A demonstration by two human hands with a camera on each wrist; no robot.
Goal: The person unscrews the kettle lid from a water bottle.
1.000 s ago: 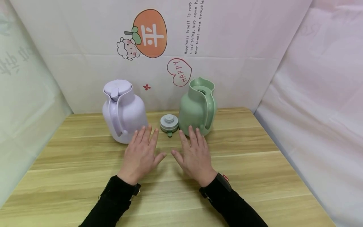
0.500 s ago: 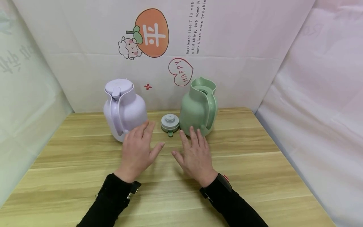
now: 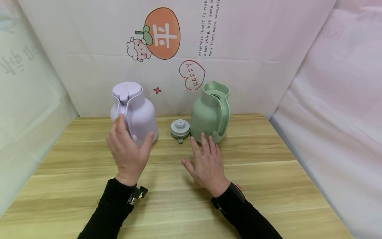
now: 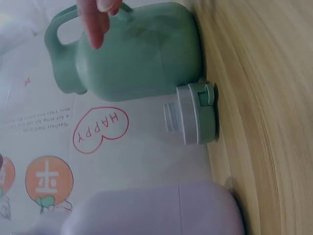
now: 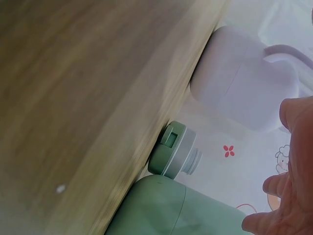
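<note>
A lilac insulated jug (image 3: 140, 114), its lid on, stands upright on the left. Before it my left hand (image 3: 128, 149) is raised near the handle (image 3: 125, 116), thumb apart from the fingers. Whether a fingertip touches the handle I cannot tell. My right hand (image 3: 206, 167) has its fingers spread before the green insulated jug (image 3: 206, 116); it holds nothing. That jug is upright with an uncovered mouth. Its grey-and-green stopper (image 3: 180, 128) lies upside down between the two jugs; the left wrist view also shows this stopper (image 4: 193, 115) close beside the green jug (image 4: 142, 51).
A wooden table (image 3: 179, 212) carries everything. Close behind the jugs hangs a white printed cloth (image 3: 244, 73). More cloth closes off the left side (image 3: 32, 109) and right side (image 3: 334, 126).
My left hand has lifted and moved left, from in front of the lilac jug's right side to its handle. The right hand has stayed in place. The head view has shifted slightly.
</note>
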